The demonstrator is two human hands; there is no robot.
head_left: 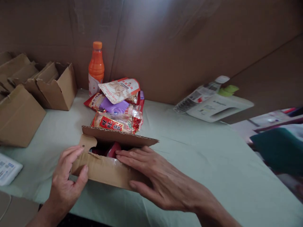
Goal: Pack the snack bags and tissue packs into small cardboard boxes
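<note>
A small brown cardboard box (104,170) sits on the pale green table cover in front of me, its flaps half folded over red items inside (113,150). My left hand (68,176) grips the box's left end, thumb on the front wall and fingers over the side flap. My right hand (153,179) lies flat with fingers stretched along the near flap, pressing it down. Just behind the box lies a heap of snack packets (118,107), with an orange drink bottle (96,67) standing upright beyond them.
Several open cardboard boxes (47,85) stand at the left. A white packet (8,168) lies at the left edge. A white device and a bottle lying on its side (210,101) sit at the back right. Tall cardboard walls close off the back.
</note>
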